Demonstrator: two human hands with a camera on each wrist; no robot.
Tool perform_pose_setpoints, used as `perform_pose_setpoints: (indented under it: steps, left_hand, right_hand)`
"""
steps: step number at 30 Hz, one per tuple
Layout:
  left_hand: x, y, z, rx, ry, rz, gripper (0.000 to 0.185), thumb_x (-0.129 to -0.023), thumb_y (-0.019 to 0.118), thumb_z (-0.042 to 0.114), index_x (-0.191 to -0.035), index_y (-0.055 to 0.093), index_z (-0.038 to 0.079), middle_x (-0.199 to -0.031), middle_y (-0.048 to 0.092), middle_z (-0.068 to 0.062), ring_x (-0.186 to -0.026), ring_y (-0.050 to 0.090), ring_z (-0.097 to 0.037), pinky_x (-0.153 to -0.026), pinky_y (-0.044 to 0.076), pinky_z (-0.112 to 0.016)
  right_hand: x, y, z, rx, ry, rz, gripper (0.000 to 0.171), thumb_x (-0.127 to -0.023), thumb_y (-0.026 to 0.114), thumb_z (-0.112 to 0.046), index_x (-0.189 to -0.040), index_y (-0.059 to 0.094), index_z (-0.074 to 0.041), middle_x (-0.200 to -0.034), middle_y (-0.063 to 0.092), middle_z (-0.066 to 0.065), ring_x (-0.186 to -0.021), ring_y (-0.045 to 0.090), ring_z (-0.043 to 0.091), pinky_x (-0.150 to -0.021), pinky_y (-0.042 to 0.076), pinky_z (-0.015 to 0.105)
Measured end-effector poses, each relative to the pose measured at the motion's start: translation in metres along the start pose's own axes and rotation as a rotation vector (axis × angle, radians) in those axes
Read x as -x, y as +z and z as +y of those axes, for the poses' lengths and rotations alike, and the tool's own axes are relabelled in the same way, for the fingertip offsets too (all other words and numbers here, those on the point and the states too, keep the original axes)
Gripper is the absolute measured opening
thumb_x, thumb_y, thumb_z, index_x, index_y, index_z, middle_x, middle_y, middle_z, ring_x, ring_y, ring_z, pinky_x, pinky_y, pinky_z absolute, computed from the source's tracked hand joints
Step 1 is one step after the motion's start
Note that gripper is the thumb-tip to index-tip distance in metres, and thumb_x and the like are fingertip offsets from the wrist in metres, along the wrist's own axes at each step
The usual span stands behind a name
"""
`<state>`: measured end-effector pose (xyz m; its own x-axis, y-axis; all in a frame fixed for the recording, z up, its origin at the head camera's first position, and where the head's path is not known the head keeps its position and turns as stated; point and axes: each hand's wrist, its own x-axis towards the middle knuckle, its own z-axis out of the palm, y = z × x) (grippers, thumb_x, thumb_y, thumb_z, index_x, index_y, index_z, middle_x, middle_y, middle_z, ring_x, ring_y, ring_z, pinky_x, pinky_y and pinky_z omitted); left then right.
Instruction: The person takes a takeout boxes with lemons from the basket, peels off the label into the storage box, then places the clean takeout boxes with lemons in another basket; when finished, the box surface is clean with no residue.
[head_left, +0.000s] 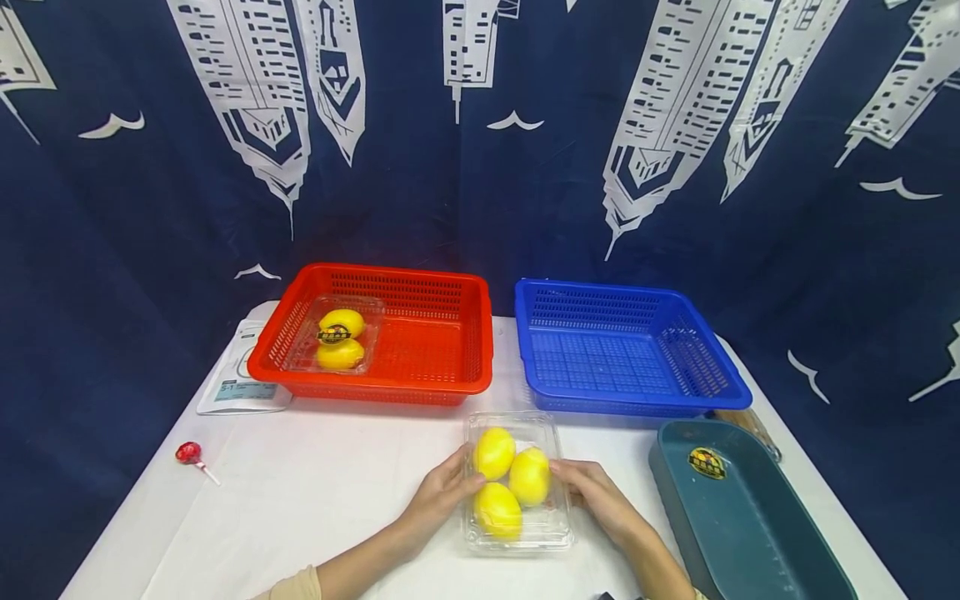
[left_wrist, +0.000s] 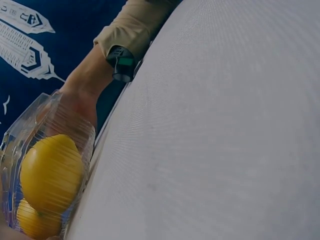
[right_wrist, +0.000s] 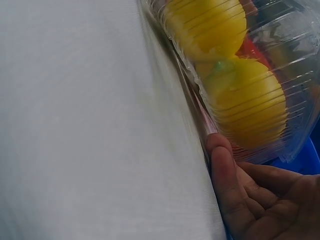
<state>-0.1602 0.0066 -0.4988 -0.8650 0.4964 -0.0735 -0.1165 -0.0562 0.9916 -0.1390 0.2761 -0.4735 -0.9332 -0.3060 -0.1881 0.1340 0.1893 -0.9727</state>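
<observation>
Low in the middle of the head view, on the white desk [head_left: 315, 492]: clear plastic box of three yellow lemons [head_left: 517, 483], left hand [head_left: 438, 492] and right hand [head_left: 600, 496] pressing its sides with straight, relaxed fingers; best squeezed evenly, kept flat, not crushed.

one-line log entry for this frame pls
left hand: touching clear lemon box | right hand: touching box | box: on white table | red basket: second lemon box | blue basket

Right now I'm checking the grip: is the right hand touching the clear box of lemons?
Touching. In the right wrist view the right hand's thumb presses against the edge of the clear box; the head view agrees.
</observation>
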Motion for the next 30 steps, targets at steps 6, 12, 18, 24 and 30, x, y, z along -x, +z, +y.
perform_pose_setpoints:
  steps: [6, 12, 18, 24, 30]
  left_hand:
    - [-0.0008, 0.0000, -0.0007, -0.021, 0.004, 0.003, 0.077, -0.098, 0.055, 0.031, -0.152, 0.016, -0.006, -0.161, 0.012, -0.024, -0.148, 0.016, -0.041, -0.120, 0.017, -0.047]
    - [-0.0013, -0.0022, -0.0032, -0.058, 0.002, 0.018, 0.078, -0.097, 0.056, 0.032, -0.152, 0.017, -0.008, -0.160, 0.014, -0.025, -0.147, 0.019, -0.041, -0.119, 0.020, -0.047]
    - [-0.0029, -0.0032, -0.0053, -0.076, -0.004, 0.025, 0.079, -0.097, 0.057, 0.033, -0.152, 0.018, -0.007, -0.160, 0.014, -0.023, -0.147, 0.019, -0.040, -0.119, 0.020, -0.046]
    - [-0.0025, -0.0023, -0.0050, -0.063, -0.002, 0.033, 0.079, -0.096, 0.059, 0.032, -0.152, 0.019, -0.007, -0.159, 0.016, -0.025, -0.146, 0.021, -0.042, -0.118, 0.023, -0.046]
    - [-0.0050, -0.0038, -0.0044, 0.003, 0.005, 0.032, 0.084, -0.093, 0.065, 0.027, -0.153, 0.016, -0.005, -0.159, 0.018, -0.027, -0.146, 0.022, -0.042, -0.116, 0.027, -0.043]
  right_hand:
    - [0.0007, 0.0007, 0.0012, -0.002, 0.002, 0.014, 0.050, -0.101, 0.043, -0.027, -0.119, 0.057, 0.018, -0.088, 0.073, -0.003, -0.081, 0.069, 0.012, -0.077, 0.057, 0.027]
    - [-0.0005, 0.0011, 0.0019, 0.000, 0.014, 0.002, 0.053, -0.102, 0.042, -0.028, -0.125, 0.054, 0.018, -0.096, 0.074, 0.001, -0.085, 0.070, 0.011, -0.080, 0.058, 0.028]
    - [-0.0019, -0.0001, 0.0019, -0.007, 0.027, -0.008, 0.054, -0.102, 0.043, -0.030, -0.126, 0.054, 0.017, -0.102, 0.073, 0.007, -0.089, 0.069, 0.012, -0.083, 0.058, 0.029]
    - [0.0000, -0.0014, 0.0029, 0.008, 0.025, -0.005, 0.053, -0.101, 0.043, -0.029, -0.130, 0.052, 0.015, -0.115, 0.070, 0.014, -0.094, 0.068, 0.011, -0.086, 0.056, 0.027]
    - [0.0011, -0.0038, 0.0024, 0.010, 0.017, -0.013, 0.053, -0.102, 0.042, -0.029, -0.129, 0.051, 0.016, -0.113, 0.069, 0.012, -0.093, 0.068, 0.012, -0.086, 0.056, 0.028]
